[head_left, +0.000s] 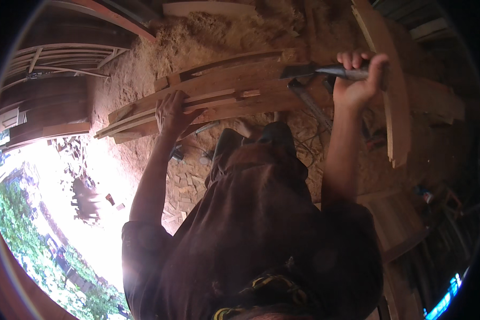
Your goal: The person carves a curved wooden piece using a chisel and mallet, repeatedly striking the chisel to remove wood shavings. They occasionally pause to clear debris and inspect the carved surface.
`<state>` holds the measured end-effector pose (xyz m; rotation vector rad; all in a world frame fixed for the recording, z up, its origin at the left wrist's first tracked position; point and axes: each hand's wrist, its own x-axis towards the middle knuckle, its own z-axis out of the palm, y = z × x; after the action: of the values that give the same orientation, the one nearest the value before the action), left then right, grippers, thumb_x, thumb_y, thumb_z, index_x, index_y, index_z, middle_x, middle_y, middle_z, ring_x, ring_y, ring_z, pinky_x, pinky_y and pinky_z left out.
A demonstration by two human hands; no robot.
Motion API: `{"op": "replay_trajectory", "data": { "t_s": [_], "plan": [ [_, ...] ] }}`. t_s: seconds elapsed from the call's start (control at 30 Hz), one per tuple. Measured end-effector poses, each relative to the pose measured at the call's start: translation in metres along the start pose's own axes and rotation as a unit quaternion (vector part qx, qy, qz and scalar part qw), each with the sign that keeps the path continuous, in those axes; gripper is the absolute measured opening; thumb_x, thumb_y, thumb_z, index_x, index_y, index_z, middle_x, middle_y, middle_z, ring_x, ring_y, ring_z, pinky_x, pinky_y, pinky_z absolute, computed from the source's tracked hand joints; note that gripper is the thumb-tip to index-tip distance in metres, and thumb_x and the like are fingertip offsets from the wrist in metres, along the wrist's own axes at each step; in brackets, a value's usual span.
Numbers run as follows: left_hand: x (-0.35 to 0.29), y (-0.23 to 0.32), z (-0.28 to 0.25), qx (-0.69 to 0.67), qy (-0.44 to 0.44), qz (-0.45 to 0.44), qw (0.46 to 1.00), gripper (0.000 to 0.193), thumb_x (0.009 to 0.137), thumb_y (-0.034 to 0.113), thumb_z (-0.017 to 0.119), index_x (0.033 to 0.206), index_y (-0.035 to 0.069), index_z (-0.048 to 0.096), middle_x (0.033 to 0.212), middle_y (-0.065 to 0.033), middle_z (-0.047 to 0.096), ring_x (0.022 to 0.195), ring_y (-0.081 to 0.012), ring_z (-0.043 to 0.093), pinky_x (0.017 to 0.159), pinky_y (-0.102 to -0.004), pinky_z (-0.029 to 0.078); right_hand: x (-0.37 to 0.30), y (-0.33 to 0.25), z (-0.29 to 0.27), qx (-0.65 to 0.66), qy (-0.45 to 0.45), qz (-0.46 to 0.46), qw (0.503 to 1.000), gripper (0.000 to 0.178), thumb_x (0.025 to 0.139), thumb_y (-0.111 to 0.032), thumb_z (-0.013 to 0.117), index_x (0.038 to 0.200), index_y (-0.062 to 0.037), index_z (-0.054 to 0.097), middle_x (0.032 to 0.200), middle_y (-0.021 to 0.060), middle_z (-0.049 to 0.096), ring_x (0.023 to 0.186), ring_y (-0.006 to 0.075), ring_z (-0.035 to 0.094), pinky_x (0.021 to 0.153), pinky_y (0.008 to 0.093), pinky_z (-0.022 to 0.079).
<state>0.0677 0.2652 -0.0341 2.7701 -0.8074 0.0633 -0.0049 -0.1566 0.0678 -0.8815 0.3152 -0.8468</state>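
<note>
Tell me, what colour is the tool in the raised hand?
Dark grey, like metal: the tool in the right hand shows best in the head view.

The long curved wooden plank lies across the sawdust-strewn earthen floor, the left hand on its left part; to the right, above its far end, the right hand holds a dark metal adze-like blade; thin upright wooden slats stand further right

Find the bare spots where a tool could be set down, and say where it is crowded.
Free: the sawdust beyond the planks, and the bright floor left of the left hand. Crowded: around the right hand holding the tool, with slats, and offcuts by the legs.
</note>
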Motion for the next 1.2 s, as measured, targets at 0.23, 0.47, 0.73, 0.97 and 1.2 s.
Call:
{"op": "replay_trajectory", "data": {
  "t_s": [0.23, 0.47, 0.73, 0.97, 1.2],
  "plan": [
    [0.014, 0.05, -0.003, -0.053, -0.058, 0.037, 0.996, 0.06, 0.081, 0.049, 0.093, 0.127, 0.017, 0.073, 0.132, -0.0067, 0.072, 0.125, -0.0306, 0.068, 0.108, -0.0514, 0.046, 0.0, 0.04, 0.019, -0.203, -0.015, 0.049, 0.978, 0.029, 0.094, -0.029, 0.091, 0.1, -0.0087, 0.072, 0.085, -0.0017, 0.065, 0.075, 0.0108, 0.059, 0.072, 0.0312, 0.05],
    [0.033, 0.116, 0.021, -0.068, 0.006, 0.114, 0.991, 0.022, 0.088, 0.031, 0.084, 0.109, 0.022, 0.084, 0.138, 0.0009, 0.072, 0.134, -0.0254, 0.063, 0.111, -0.0497, 0.044, 0.003, 0.072, 0.023, -0.291, -0.102, -0.02, 0.951, 0.033, 0.091, -0.034, 0.094, 0.098, -0.0074, 0.076, 0.086, -0.0033, 0.069, 0.076, 0.0094, 0.06, 0.074, 0.0282, 0.05],
    [0.018, 0.136, 0.012, -0.08, 0.173, 0.056, 0.98, 0.019, 0.085, 0.013, 0.084, 0.103, 0.018, 0.081, 0.119, -0.0008, 0.077, 0.12, -0.0233, 0.07, 0.098, -0.0449, 0.051, 0.006, 0.045, 0.017, -0.248, -0.09, 0.119, 0.957, 0.035, 0.099, -0.04, 0.084, 0.099, -0.0072, 0.073, 0.089, -0.0032, 0.063, 0.083, 0.0103, 0.057, 0.083, 0.0292, 0.047],
    [-0.029, 0.097, 0.007, -0.299, 0.35, -0.305, 0.833, 0.017, 0.098, 0.018, 0.081, 0.107, 0.004, 0.077, 0.102, -0.0111, 0.079, 0.098, -0.0243, 0.077, 0.089, -0.0407, 0.06, 0.046, 0.045, 0.011, -0.196, -0.252, 0.143, 0.937, 0.026, 0.105, -0.032, 0.077, 0.104, -0.0067, 0.073, 0.095, -0.0015, 0.064, 0.093, 0.0121, 0.061, 0.091, 0.0309, 0.049],
    [-0.109, 0.122, 0.072, -0.337, 0.314, -0.442, 0.769, 0.025, 0.101, 0.023, 0.079, 0.11, 0.0, 0.076, 0.102, -0.0138, 0.081, 0.093, -0.0233, 0.078, 0.085, -0.0371, 0.061, 0.063, 0.091, 0.057, -0.376, -0.63, 0.182, 0.654, 0.025, 0.097, -0.032, 0.086, 0.108, -0.0101, 0.078, 0.109, -0.0012, 0.072, 0.103, 0.0124, 0.067, 0.094, 0.0312, 0.054]
  ]
}}
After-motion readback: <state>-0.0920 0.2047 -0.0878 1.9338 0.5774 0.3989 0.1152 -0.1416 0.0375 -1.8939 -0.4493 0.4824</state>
